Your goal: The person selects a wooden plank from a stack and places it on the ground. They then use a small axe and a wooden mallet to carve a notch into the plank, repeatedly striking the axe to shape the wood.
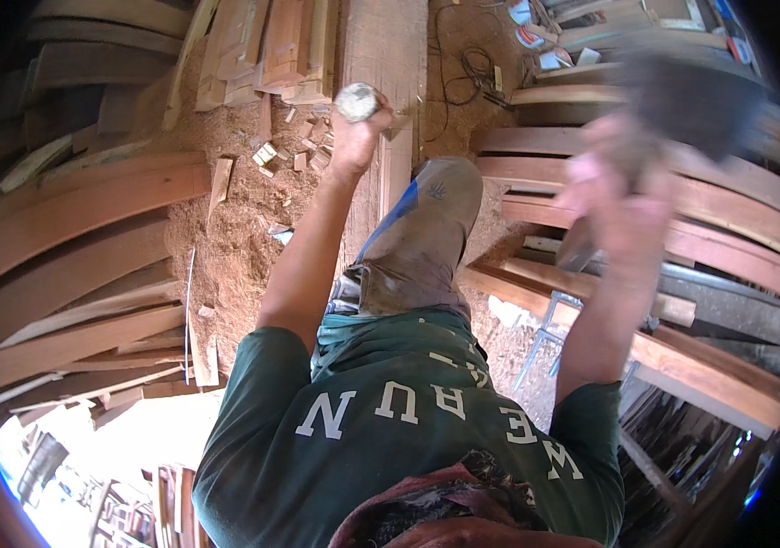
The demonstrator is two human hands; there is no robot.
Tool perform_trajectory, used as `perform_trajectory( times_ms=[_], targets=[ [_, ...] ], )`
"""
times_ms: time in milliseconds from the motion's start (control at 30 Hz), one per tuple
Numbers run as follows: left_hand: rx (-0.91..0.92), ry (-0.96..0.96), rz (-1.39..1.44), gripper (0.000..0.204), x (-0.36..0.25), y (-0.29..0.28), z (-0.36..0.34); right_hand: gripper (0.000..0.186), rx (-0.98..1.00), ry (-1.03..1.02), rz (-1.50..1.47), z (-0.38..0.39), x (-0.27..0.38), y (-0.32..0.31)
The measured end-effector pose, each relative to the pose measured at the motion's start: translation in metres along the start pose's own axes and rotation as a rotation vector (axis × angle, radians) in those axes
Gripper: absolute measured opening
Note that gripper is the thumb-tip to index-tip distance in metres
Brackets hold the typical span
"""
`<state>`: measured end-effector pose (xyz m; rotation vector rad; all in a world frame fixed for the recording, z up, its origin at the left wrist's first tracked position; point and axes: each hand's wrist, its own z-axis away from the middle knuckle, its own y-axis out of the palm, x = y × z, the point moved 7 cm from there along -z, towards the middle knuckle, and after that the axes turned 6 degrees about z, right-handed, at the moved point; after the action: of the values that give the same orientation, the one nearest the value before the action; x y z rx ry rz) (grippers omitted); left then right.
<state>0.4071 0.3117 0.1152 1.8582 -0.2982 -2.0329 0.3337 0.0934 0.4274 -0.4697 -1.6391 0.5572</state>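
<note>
My left hand is closed around what looks like a chisel, seen end-on by its round, pale, battered handle top. Its blade is hidden beneath the hand. Below it runs a long wooden beam, with my bent knee over its near part. Out to the right and raised, my right hand grips a mallet with a big dark block head. Motion smears both that hand and the mallet head.
Wood offcuts and sawdust litter the ground left of the beam. Planks lie at the far left, and thick boards are stacked beside me. More boards fill the right side. A dark cable coils beyond the beam.
</note>
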Motion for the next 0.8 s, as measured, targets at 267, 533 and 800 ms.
perform_trajectory(
  times_ms=[267,533,800],
  targets=[
    [0.054,0.019,-0.143,0.019,0.001,0.029,0.008,0.027,-0.025,0.032,0.626,-0.023,-0.036,0.099],
    [0.251,0.11,-0.072,0.024,0.01,0.034,0.0,0.027,0.178,-0.06,0.508,-0.029,-0.024,0.096],
    [0.238,0.053,-0.147,0.023,0.003,0.034,0.007,0.022,-0.578,-0.275,0.09,-0.019,0.056,0.031]
  ],
)
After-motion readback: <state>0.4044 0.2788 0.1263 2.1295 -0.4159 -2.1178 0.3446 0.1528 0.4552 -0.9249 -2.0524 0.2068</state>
